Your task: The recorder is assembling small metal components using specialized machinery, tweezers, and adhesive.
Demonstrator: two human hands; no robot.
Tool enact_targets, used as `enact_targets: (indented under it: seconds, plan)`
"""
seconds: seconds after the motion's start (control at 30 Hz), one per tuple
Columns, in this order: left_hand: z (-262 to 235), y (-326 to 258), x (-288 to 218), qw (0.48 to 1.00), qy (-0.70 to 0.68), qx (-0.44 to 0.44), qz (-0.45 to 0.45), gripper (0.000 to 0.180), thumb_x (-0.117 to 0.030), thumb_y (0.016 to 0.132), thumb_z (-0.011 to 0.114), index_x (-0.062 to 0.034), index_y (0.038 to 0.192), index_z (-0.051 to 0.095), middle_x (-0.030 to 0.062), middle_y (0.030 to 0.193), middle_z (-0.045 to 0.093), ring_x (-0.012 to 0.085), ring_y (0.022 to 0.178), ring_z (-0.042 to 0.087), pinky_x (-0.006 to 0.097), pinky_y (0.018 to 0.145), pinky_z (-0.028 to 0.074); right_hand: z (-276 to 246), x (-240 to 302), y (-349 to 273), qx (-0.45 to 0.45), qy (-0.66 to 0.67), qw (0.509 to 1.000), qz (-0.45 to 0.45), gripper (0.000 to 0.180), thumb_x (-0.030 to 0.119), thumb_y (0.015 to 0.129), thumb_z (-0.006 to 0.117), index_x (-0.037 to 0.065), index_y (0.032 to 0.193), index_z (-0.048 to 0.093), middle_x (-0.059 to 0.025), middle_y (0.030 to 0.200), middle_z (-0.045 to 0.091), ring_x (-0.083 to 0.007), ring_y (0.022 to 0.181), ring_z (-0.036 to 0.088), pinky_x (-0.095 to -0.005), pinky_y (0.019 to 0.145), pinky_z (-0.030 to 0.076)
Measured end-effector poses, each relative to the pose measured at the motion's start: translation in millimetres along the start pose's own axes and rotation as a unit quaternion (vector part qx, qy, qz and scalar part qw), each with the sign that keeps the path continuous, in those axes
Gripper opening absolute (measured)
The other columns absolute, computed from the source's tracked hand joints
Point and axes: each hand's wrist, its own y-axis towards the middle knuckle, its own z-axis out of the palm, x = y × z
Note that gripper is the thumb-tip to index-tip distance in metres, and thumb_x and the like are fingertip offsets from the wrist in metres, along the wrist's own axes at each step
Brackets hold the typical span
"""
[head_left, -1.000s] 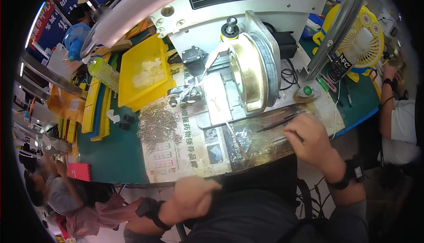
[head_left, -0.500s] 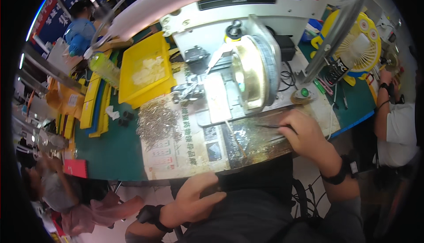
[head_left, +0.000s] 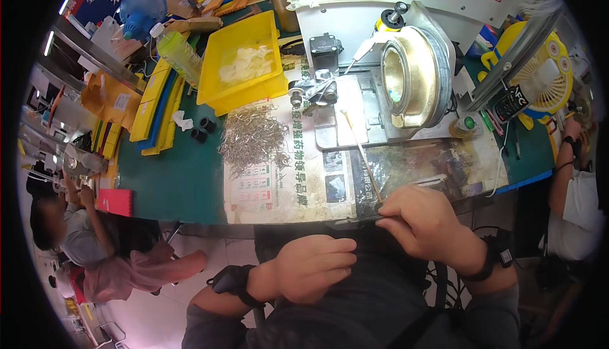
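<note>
My right hand [head_left: 428, 222] is closed at the front edge of the bench, pinching a dark, slim tool like tweezers [head_left: 356, 223] that points left. A thin stick [head_left: 365, 165] lies from the lit white plate [head_left: 353, 111] of a machine toward those fingertips; whether they touch it I cannot tell. My left hand [head_left: 314, 269] hovers in front of the bench edge, over my lap, its fingers curled in. Whatever it may hold is hidden. Beyond the hands stands the machine's upright brass-coloured ring [head_left: 394, 76]. A heap of thin silvery metal pieces [head_left: 252, 138] lies on printed paper.
A yellow bin [head_left: 244, 79] with pale flakes stands back left, beside a bottle [head_left: 177, 54] and yellow and blue strips [head_left: 155, 111]. At right are a green-capped jar [head_left: 466, 125], a metal post [head_left: 517, 60] and a yellow fan [head_left: 533, 70]. Other people sit at both sides.
The view has shifted, and the lamp is out of it. My right hand has drawn back with the dark tool from the bench top to its edge. My left hand has moved rightward, closer to it.
</note>
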Motion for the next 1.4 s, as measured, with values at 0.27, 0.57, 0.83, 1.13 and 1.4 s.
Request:
enact_targets:
  seconds: [0.27,0.57,0.83,1.13,1.4]
  plan:
    - [-4.5,-0.3,4.1,0.961,-0.23,-0.14,-0.056,0.013,-0.011,0.086,0.072,-0.0064,0.089,0.06,0.0057,0.084,0.057,0.0264,0.081,0.064,0.035,0.067,0.055,1.8,13.6,1.2,-0.028,0.069,0.997,-0.003,0.021,0.009,0.078,0.08,0.004,0.09,0.063,-0.011,0.084,0.064,-0.0314,0.073,0.062,-0.0383,0.063,0.048]
    - [2.4,10.2,18.9,0.834,-0.434,-0.296,-0.172,0.032,0.009,0.083,0.069,-0.0017,0.109,0.053,0.0015,0.082,0.044,0.0109,0.068,0.044,0.025,0.058,0.038,-3.4,20.9,1.0,-0.043,0.097,0.994,-0.002,0.023,0.007,0.077,0.081,0.003,0.09,0.062,-0.012,0.084,0.064,-0.0309,0.071,0.063,-0.0373,0.062,0.049]
    - [-24.5,31.0,33.1,0.988,-0.056,-0.073,-0.122,0.051,-0.01,0.076,0.081,-0.0117,0.125,0.069,0.008,0.076,0.055,0.0246,0.064,0.052,0.034,0.059,0.043,-8.2,26.9,-2.4,-0.05,0.086,0.995,-0.008,0.024,0.008,0.077,0.081,0.004,0.09,0.062,-0.0116,0.084,0.064,-0.0309,0.07,0.063,-0.0377,0.06,0.049]
    - [-29.0,42.8,42.3,0.995,-0.075,-0.001,-0.061,0.031,-0.009,0.078,0.078,-0.0131,0.109,0.073,0.0066,0.066,0.056,0.0287,0.057,0.056,0.039,0.052,0.042,-10.7,27.9,-3.4,-0.06,0.082,0.995,-0.026,0.024,0.01,0.077,0.082,0.003,0.09,0.063,-0.0137,0.084,0.065,-0.0315,0.072,0.065,-0.0377,0.061,0.051]
    - [-17.6,59.0,39.0,0.996,-0.048,-0.054,-0.051,0.006,-0.005,0.081,0.075,-0.0085,0.086,0.072,0.0072,0.062,0.055,0.0256,0.051,0.053,0.038,0.048,0.037,2.1,11.8,-25.8,-0.145,0.071,0.986,-0.04,0.023,0.008,0.078,0.08,0.004,0.093,0.063,-0.0106,0.081,0.066,-0.0303,0.061,0.062,-0.0367,0.056,0.049]
